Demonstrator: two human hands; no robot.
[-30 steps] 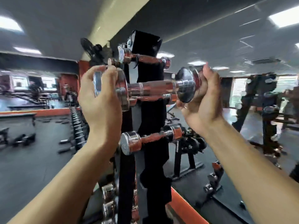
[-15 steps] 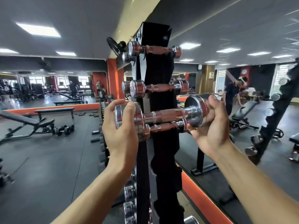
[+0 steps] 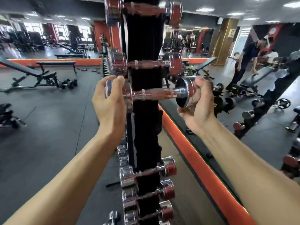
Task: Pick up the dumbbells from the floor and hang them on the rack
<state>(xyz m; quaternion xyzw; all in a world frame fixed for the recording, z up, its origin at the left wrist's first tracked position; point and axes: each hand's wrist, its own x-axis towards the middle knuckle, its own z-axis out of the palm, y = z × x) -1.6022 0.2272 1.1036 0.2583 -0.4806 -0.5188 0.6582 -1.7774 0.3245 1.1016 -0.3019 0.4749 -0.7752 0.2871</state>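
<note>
A chrome dumbbell [image 3: 151,94] lies level across the front of the tall black rack [image 3: 144,38], about mid-height. My left hand [image 3: 109,103] wraps its left head and my right hand [image 3: 197,104] cups its right head from below. Whether the bar rests on the rack's pegs I cannot tell. Two chrome dumbbells hang above it, one [image 3: 146,64] just over my hands and one [image 3: 142,9] at the top. Several more [image 3: 146,173] hang on the lower pegs.
A mirror wall with an orange base strip [image 3: 194,153] runs along the right. Weight benches [image 3: 32,73] and small dumbbells [image 3: 68,83] stand on the dark floor at left. A person [image 3: 248,59] and a bench [image 3: 256,78] show at the right.
Both hands have carried the dumbbell down past a hanging one and in against the rack. My view has tipped downward, so the lower pegs now show.
</note>
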